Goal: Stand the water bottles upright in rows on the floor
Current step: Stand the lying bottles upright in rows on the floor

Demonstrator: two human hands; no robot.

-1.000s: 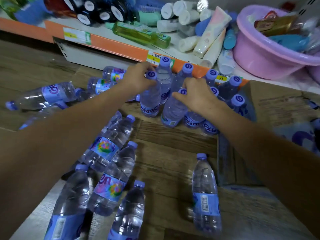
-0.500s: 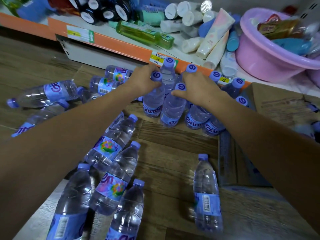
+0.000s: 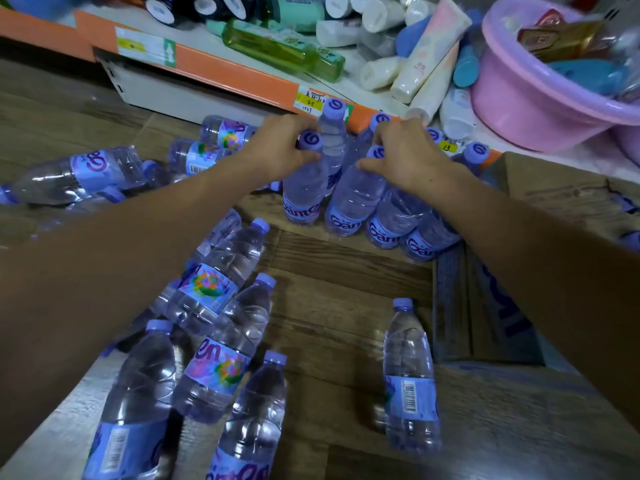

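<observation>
a: hands status?

b: left hand point(image 3: 277, 147) has fingers curled round the neck of a clear plastic water bottle with a purple cap point(image 3: 304, 178), which stands upright just in front of the orange shelf edge point(image 3: 239, 81). right hand point(image 3: 403, 155) grips the neck of a second clear purple-capped bottle point(image 3: 353, 199), upright, right beside the first, touching it or nearly so.

a: the rest of the upright ones?

b: a cluster of upright clear bottles with blue labels point(image 3: 398, 223) packed under and behind the right hand, against the orange shelf edge. one taller-looking one point(image 3: 333, 133) sits between the two hands, closer to the shelf edge. exact row count hidden by the right hand.

a: and the ones lying down?

b: a pile of clear purple-capped bottles lying flat point(image 3: 214, 313) on the wooden floor point(image 3: 339, 271), well away from the shelf edge, under the left forearm. a few more flat ones point(image 3: 83, 174) lie nearer the shelf edge, off to the left-hand side. a single flat bottle with a barcode label point(image 3: 410, 382) lies apart from the pile, far from the shelf edge, near the right forearm.

a: anything else?

b: a flattened brown cardboard box point(image 3: 554, 202) on the floor beside the upright cluster, under the right arm. above the shelf edge: a pink plastic basin point(image 3: 512, 98), white tubes point(image 3: 426, 60), a green bottle lying down point(image 3: 277, 46).
</observation>
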